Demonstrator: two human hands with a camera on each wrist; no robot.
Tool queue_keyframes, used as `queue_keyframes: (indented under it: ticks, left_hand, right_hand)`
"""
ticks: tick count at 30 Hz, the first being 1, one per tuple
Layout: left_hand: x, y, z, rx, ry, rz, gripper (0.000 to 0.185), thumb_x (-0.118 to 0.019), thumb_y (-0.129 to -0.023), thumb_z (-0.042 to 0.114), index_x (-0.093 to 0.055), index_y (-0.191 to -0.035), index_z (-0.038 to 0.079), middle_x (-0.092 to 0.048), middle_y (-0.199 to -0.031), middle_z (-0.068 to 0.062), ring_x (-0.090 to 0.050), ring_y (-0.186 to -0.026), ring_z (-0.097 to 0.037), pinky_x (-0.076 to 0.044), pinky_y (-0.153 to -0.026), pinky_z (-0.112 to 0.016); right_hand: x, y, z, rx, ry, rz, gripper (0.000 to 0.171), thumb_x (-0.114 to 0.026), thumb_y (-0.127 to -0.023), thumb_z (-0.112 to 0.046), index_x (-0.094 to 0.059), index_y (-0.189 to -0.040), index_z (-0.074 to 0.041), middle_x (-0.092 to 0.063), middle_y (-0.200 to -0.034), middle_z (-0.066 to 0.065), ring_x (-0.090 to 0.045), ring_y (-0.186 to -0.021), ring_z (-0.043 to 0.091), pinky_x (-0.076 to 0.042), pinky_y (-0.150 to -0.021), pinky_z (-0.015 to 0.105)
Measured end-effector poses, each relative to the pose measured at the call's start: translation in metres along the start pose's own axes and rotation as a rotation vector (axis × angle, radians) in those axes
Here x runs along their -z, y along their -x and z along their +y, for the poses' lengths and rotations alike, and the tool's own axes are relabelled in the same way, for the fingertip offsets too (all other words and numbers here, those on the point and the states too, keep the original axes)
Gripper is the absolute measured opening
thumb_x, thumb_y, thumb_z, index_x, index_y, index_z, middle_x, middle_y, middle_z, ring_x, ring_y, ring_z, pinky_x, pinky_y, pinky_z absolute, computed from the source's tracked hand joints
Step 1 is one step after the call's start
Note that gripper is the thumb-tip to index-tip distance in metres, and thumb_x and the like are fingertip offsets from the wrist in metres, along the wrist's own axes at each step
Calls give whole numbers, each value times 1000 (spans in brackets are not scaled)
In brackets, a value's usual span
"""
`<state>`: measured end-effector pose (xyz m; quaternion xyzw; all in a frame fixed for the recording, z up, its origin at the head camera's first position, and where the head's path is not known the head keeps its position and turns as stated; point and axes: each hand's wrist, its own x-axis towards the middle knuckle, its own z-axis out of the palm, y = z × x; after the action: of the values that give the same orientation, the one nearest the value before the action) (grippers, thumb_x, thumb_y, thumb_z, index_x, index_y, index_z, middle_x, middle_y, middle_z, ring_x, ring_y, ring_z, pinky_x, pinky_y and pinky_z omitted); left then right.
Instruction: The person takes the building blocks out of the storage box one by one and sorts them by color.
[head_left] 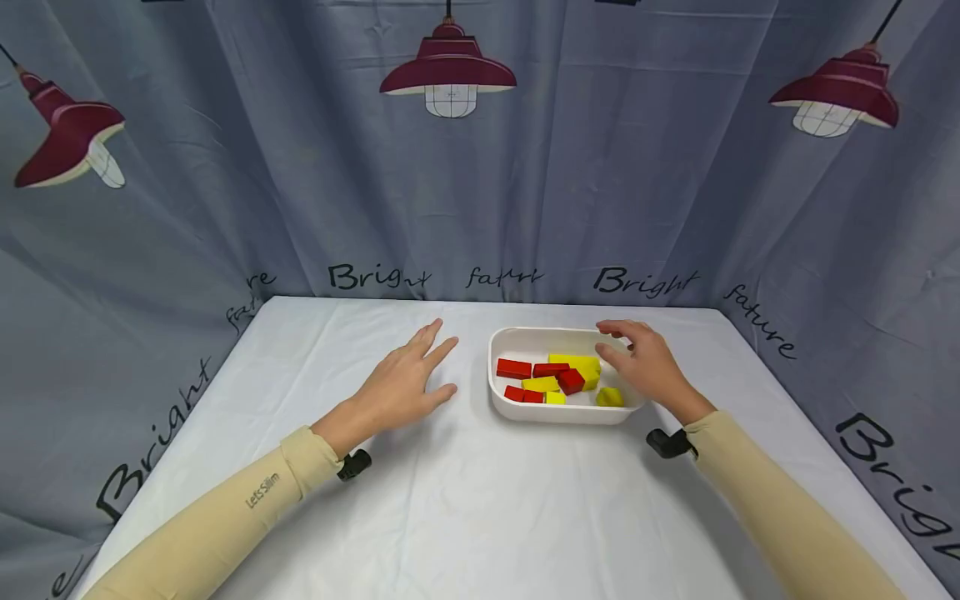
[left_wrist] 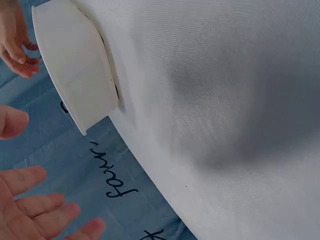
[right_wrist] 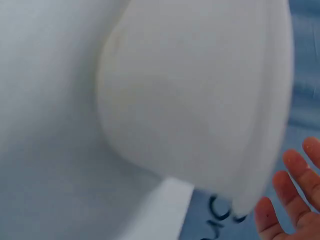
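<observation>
White tray [head_left: 504,340], right hand [head_left: 645,362] hovering (fingers curled)

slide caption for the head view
Right hand over a white dish of red and yellow blocks; left hand open beside it.

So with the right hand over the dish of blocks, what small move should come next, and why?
Probably lower the right hand a little and close its fingers on the long yellow block just below its fingertips. That hand hovers over the right side of the white dish with fingers relaxed, holding nothing, while the left hand rests open on the table beside the dish.
</observation>
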<state>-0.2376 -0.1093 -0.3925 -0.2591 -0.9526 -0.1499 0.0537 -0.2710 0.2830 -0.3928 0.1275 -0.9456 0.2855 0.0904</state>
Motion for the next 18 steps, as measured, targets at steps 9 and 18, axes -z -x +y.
queue_keyframes:
  ticks: [9, 18]
  left_hand:
    - [-6, -2, 3, 28, 89, 49, 37, -61, -94, 30, -69, -124, 10, -69, -126, -4, -64, -120, -23, -52, -96, -44]
    - [-8, -4, 6, 12, 85, 9, 30, -63, -93, 26, -72, -118, 11, -71, -116, -2, -66, -108, -19, -54, -88, -41]
  right_hand:
    - [-7, 0, 32, -166, -98, 15, 46, -58, -101, -23, -52, -142, -4, -50, -143, 21, -46, -127, 41, -42, -101, 58]
    - [-15, -1, 50, -316, -231, -112, 62, -56, -101, -24, -33, -156, -6, -35, -154, 23, -37, -133, 44, -38, -107, 59]
